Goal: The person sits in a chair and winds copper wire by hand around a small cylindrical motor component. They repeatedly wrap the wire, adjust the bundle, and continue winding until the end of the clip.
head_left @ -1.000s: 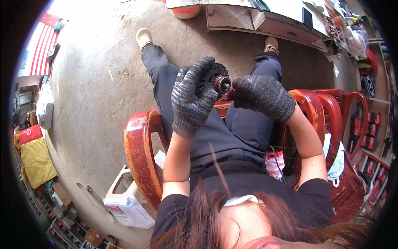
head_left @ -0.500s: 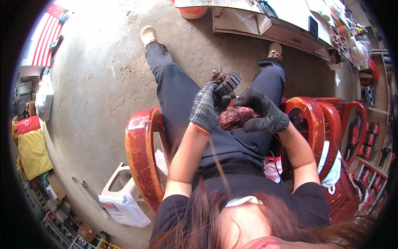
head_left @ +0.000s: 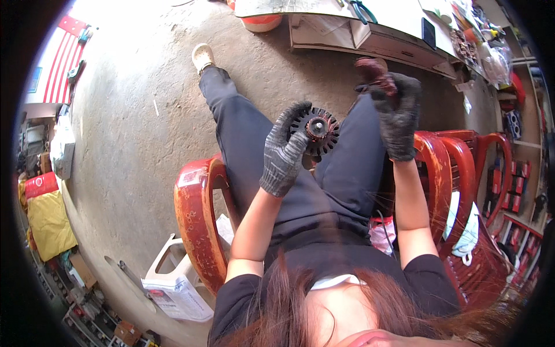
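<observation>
I sit on a red plastic chair (head_left: 193, 208) with my legs stretched over the concrete floor. My left hand (head_left: 284, 151), in a grey knit glove, holds up a black round slotted metal core (head_left: 318, 132) with a copper-coloured hub at its centre. My right hand (head_left: 396, 113), also gloved, is raised higher and to the right, closed on a dark reddish bundle of wire (head_left: 374, 70). The two hands are apart, about a hand's width between them.
A workbench (head_left: 370, 29) with tools and boxes runs along the top. More red chairs (head_left: 468, 173) are stacked at my right. A white plastic jug (head_left: 173, 283) stands on the floor by the chair's left. Shelves with clutter line both sides.
The hands were together over my lap with the reddish bundle against the core. Now they have lifted and separated; the right hand carries the bundle up and to the right.
</observation>
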The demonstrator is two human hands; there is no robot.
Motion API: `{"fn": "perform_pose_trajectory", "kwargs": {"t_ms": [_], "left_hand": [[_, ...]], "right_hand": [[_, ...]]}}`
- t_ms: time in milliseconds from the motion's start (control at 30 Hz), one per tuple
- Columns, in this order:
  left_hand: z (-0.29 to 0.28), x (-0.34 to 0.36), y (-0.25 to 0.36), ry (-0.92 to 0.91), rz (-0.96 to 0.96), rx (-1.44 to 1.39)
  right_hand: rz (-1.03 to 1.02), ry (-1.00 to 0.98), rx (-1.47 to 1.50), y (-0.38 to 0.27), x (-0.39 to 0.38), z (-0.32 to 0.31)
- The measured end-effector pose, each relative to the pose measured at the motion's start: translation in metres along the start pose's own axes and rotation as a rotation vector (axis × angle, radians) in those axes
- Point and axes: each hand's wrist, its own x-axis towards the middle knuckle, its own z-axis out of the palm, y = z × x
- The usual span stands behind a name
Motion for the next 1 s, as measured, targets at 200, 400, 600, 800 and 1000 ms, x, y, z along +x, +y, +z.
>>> {"fn": "perform_pose_trajectory", "kwargs": {"t_ms": [200,400,600,800,1000], "left_hand": [[-0.003,0.005,0.02,0.085,0.311,0.385],[-0.003,0.003,0.023,-0.058,0.143,0.117],[-0.018,0.021,0.006,0.114,-0.057,-0.063],[0.004,0.026,-0.02,0.356,-0.38,-0.439],[-0.032,0.034,-0.068,0.543,-0.562,-0.763]], "right_hand": [[-0.015,-0.714,-0.007,-0.026,0.003,-0.013],[0.171,-1.289,0.663,-0.045,0.009,-0.018],[0.57,-1.23,1.189,-0.037,-0.025,-0.024],[0.68,-0.839,1.276,-0.037,-0.049,-0.015],[1.04,-0.314,2.318,0.003,-0.087,-0.037]]}}
